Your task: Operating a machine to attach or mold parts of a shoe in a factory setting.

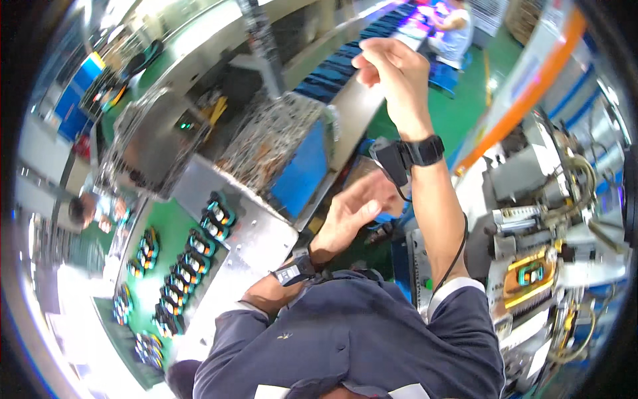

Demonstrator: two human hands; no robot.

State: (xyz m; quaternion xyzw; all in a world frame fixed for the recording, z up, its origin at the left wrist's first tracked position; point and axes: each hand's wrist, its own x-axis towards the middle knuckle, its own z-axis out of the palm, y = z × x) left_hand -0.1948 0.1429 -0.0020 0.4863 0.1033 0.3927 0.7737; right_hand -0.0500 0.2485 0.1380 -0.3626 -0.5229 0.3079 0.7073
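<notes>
My right hand [397, 72] is raised high, its fingers curled in. Whatever they may hold is hidden. A black strap with a small black box [391, 159] circles that wrist, and a cable runs down the forearm. My left hand [347, 214] is lower, in front of my body, with thumb and fingers apart and nothing in it. The outer fingers are smeared by motion. A similar box [294, 272] sits on the left wrist. Nearest the left hand is a machine housing with a blue panel [300, 174].
At left, several black-and-teal parts [188, 271] stand in rows on a green surface beside a metal plate [256, 241]. A machine with a yellow-edged fixture [530, 278] holds one teal part at right. An orange post [525, 96] leans nearby. Other people [455, 33] work farther off.
</notes>
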